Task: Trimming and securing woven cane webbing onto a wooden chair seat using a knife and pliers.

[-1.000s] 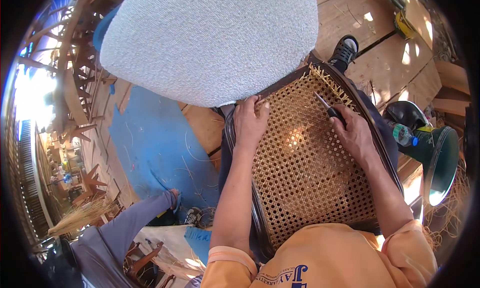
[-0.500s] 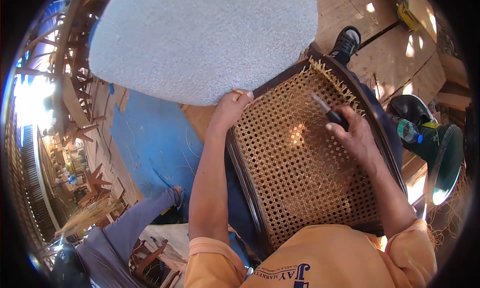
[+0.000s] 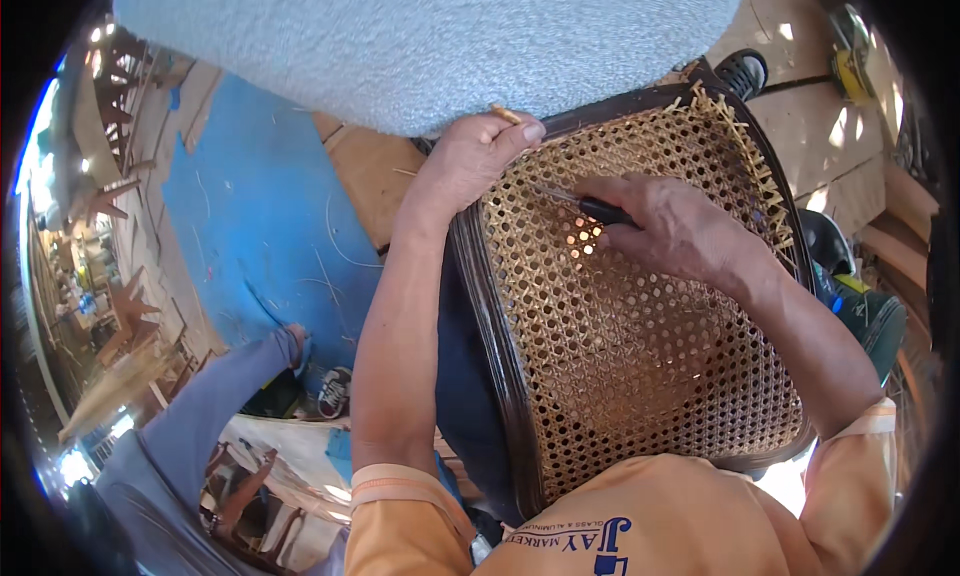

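Observation:
Across my lap lies a dark wooden frame (image 3: pixel 497 361) with a woven cane panel (image 3: pixel 610 366) in it. Cut cane ends stick up in a fringe along the panel's far right edge. My left hand (image 3: pixel 470 166) is closed at the frame's far left corner, with a short tan wooden peg (image 3: pixel 507 114) pinched between thumb and forefinger. In my right hand (image 3: pixel 675 221) is a black-handled tool (image 3: pixel 606 212) with a slim metal shaft. Its tip points left, at the cane near my left hand; whether it touches the weave I cannot tell.
A pale, rough-textured rounded panel (image 3: pixel 430 46) stands just beyond the frame. A blue sheet (image 3: pixel 265 216) covers floor at left, where another person's arm (image 3: pixel 225 386) reaches in. A dark green container (image 3: pixel 872 326) is at right. Wooden parts (image 3: pixel 125 311) lie far left.
My right hand has carried the tool leftward across the weave, toward my left hand, and its tip now points left. My left hand stays at the frame's corner. The whole view has shifted.

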Demonstrator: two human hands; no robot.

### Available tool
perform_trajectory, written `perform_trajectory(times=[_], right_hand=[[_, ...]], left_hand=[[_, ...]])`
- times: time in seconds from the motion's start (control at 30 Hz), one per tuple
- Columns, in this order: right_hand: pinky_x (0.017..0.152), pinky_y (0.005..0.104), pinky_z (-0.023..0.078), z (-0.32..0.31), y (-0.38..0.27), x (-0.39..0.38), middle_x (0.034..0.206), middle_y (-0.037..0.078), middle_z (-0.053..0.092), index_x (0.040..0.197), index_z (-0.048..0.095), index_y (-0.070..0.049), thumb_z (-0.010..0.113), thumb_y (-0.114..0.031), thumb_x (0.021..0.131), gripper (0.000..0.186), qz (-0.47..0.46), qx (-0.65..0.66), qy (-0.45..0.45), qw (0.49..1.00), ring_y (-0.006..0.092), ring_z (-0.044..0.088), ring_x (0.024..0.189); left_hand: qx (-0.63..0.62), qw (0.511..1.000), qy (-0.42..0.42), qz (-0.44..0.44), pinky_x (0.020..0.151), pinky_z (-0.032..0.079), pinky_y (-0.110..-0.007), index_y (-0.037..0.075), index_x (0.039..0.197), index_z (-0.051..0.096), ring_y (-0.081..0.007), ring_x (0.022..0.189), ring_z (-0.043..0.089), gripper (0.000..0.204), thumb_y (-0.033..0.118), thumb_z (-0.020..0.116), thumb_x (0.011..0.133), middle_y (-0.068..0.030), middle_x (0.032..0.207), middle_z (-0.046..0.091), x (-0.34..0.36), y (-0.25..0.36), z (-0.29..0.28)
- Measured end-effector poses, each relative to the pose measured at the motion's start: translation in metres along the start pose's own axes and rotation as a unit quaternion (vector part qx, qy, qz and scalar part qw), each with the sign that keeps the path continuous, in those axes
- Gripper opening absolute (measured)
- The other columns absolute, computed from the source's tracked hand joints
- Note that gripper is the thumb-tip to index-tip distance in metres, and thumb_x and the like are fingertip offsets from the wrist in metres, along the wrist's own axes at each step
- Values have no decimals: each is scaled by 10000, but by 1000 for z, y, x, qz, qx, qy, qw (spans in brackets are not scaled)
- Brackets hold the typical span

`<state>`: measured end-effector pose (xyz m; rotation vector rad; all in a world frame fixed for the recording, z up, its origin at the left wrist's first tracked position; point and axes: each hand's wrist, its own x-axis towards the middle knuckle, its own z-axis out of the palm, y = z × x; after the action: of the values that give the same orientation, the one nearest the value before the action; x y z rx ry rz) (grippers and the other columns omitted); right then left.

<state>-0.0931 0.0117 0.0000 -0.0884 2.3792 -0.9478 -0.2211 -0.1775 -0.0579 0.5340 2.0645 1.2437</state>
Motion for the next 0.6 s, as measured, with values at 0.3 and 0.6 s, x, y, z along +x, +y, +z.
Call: perform_trajectory(times=[0.3,0.6], right_hand=[[771,355,516,-11,-19,39,939,149,661,1147,598,-93,591,-154,804,349,-22,-129,42,990,258,654,841],[781,380,509,-23,-35,60,924,174,650,1111,622,-75,563,-158,794,333,-32,-194,8,981,301,643,814]], left_hand=[[1,999,34,11,871,434,-266,-25,1032,643,-147,933,592,427,373,571,893,-77,960,663,-24,8,-11],[-65,936,319,-132,916,394,-365,-94,1199,445,-347,1017,548,506,292,523,881,-266,1082,563,-67,-37,26]])
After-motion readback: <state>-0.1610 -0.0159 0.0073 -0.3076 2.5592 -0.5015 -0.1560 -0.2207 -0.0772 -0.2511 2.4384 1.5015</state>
